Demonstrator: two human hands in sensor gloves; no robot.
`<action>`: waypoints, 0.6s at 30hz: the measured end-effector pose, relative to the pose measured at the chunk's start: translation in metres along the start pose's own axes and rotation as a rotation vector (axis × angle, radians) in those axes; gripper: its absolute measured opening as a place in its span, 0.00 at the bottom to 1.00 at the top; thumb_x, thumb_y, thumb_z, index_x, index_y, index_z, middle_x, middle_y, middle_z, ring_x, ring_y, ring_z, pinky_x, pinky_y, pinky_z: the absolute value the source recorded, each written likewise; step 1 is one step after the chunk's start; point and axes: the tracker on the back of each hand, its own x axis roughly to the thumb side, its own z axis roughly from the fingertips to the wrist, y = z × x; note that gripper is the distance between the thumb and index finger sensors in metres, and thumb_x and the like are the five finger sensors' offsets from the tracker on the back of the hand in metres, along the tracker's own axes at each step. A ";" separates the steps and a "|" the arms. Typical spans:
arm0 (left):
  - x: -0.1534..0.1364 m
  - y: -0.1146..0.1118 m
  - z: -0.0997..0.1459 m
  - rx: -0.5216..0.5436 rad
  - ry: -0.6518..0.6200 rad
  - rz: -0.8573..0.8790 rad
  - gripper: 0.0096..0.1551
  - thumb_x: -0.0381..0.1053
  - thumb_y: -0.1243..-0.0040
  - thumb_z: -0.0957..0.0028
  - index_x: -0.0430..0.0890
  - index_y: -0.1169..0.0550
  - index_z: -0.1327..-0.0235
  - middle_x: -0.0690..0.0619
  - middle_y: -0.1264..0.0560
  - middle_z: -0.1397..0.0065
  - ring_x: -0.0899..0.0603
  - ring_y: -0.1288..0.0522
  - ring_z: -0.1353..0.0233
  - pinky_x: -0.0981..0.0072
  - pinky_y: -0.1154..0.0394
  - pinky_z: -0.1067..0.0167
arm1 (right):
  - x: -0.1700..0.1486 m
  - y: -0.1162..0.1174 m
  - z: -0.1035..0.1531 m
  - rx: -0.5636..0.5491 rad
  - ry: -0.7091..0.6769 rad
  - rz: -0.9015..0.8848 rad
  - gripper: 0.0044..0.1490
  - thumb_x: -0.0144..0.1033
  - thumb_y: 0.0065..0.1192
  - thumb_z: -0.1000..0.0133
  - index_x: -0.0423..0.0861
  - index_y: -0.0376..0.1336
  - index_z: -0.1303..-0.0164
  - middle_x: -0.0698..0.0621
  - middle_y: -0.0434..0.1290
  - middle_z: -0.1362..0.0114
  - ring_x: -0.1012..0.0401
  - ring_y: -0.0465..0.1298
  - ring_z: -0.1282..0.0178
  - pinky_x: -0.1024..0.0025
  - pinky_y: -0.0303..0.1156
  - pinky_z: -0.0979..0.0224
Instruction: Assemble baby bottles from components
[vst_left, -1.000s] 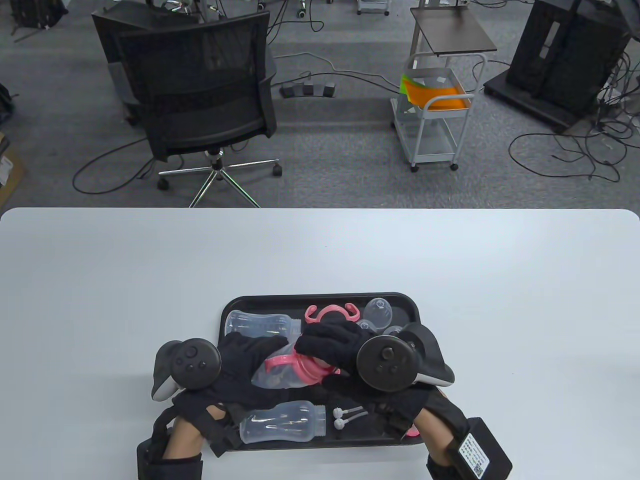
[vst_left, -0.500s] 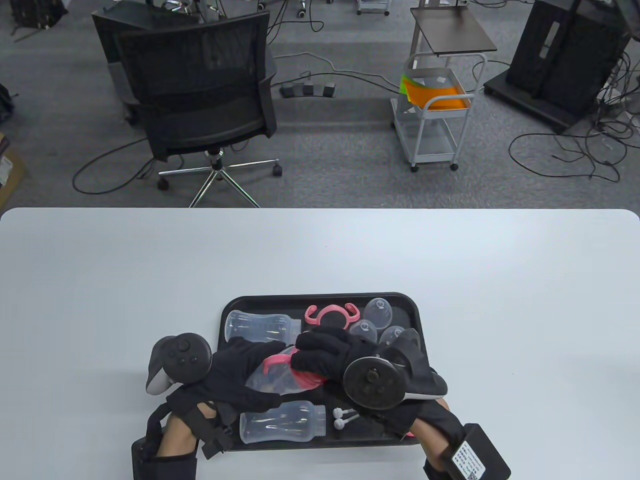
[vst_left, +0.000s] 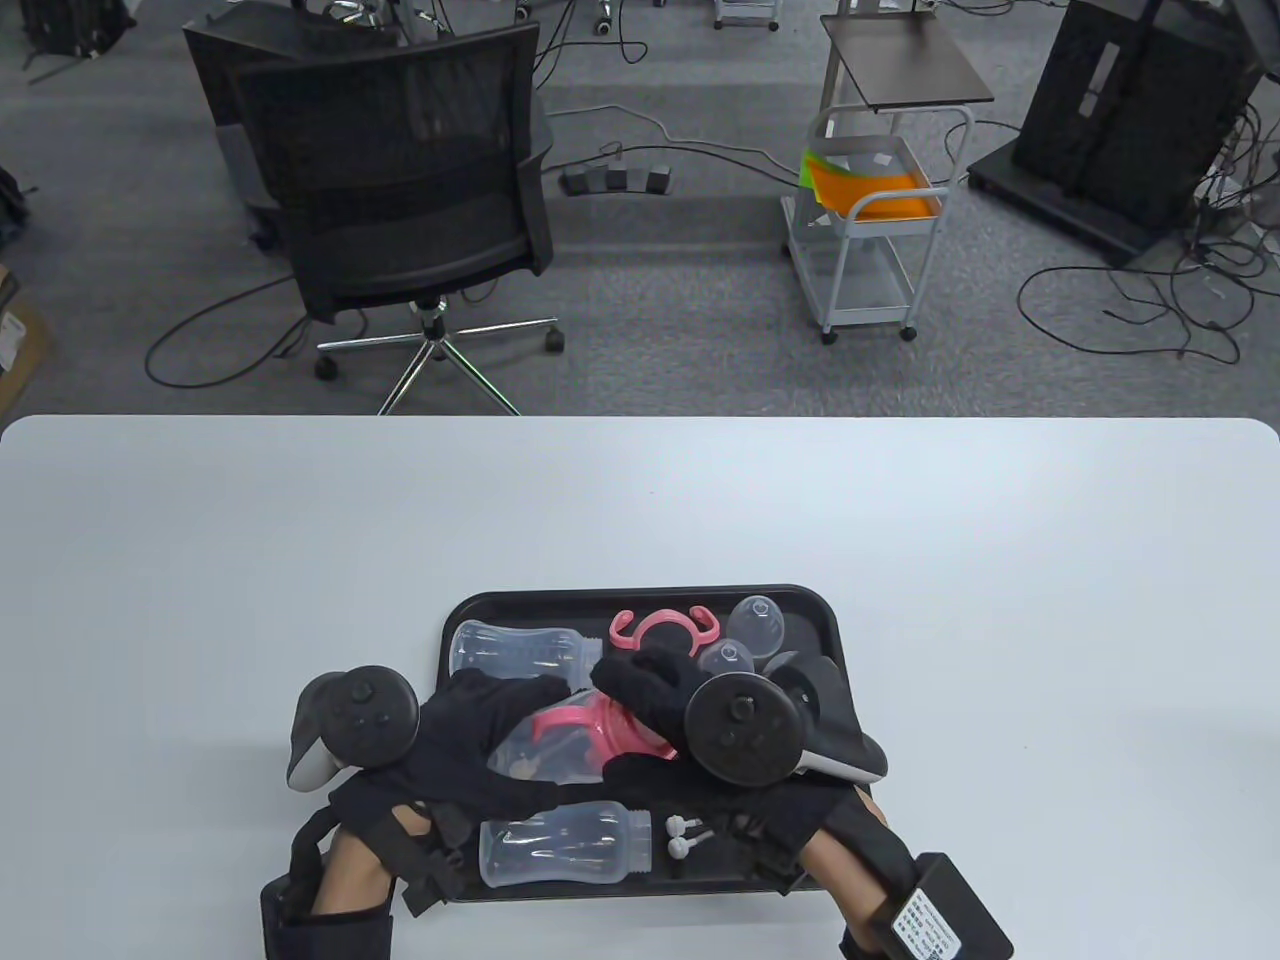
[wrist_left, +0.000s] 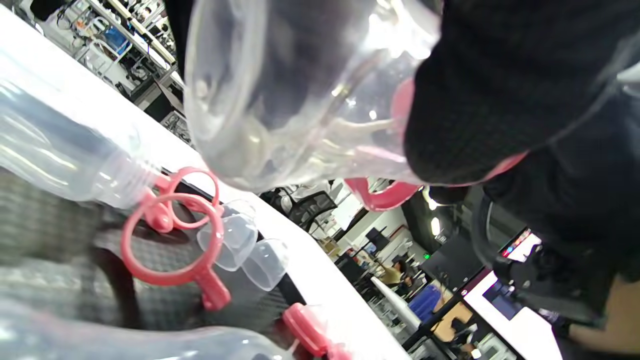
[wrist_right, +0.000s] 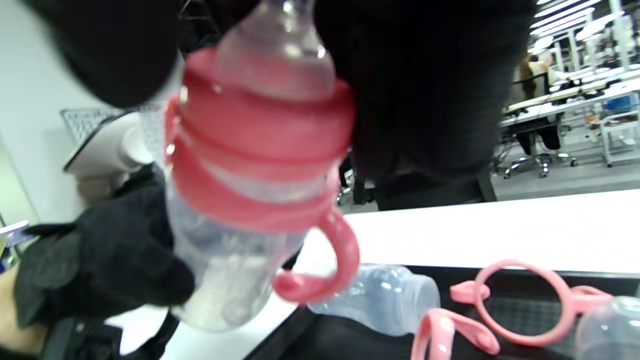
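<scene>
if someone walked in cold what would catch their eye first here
Likely the clear baby bottle with its pink collar and handles, held above the black tray by the left hand at the body and the right hand at the collar. Next, the loose pink handle ring at the tray's far edge.

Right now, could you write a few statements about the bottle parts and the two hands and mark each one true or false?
1. The left hand holds the body of the bottle being assembled. True.
2. The right hand rests flat on the bare table. False: it grips the pink collar at that bottle's top.
3. A clear nipple already sits in the pink collar. True, as the right wrist view shows.
4. Two more clear bottles lie in the black tray with no collar on them. True.
5. The spare pink handle ring lies on the white table outside the tray. False: it lies inside the tray, near its far edge.
</scene>
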 end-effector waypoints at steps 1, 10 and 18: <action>0.000 0.000 0.000 0.004 -0.004 0.010 0.58 0.71 0.14 0.62 0.52 0.28 0.21 0.50 0.25 0.23 0.36 0.25 0.26 0.17 0.50 0.29 | 0.001 0.000 0.000 0.006 -0.024 0.011 0.44 0.52 0.70 0.55 0.51 0.61 0.27 0.38 0.68 0.28 0.42 0.84 0.43 0.59 0.89 0.47; -0.002 0.005 0.003 0.006 -0.012 0.037 0.58 0.71 0.14 0.62 0.52 0.28 0.21 0.50 0.24 0.23 0.36 0.25 0.26 0.17 0.50 0.29 | -0.005 0.000 -0.001 0.008 -0.071 -0.053 0.47 0.45 0.77 0.56 0.53 0.58 0.26 0.47 0.62 0.22 0.44 0.76 0.28 0.57 0.84 0.32; 0.003 0.006 0.003 0.045 -0.006 -0.004 0.58 0.71 0.13 0.63 0.53 0.29 0.21 0.50 0.25 0.23 0.36 0.25 0.26 0.17 0.50 0.29 | -0.018 0.002 -0.002 -0.065 0.046 -0.101 0.53 0.65 0.54 0.55 0.43 0.58 0.25 0.36 0.74 0.33 0.46 0.88 0.51 0.61 0.89 0.59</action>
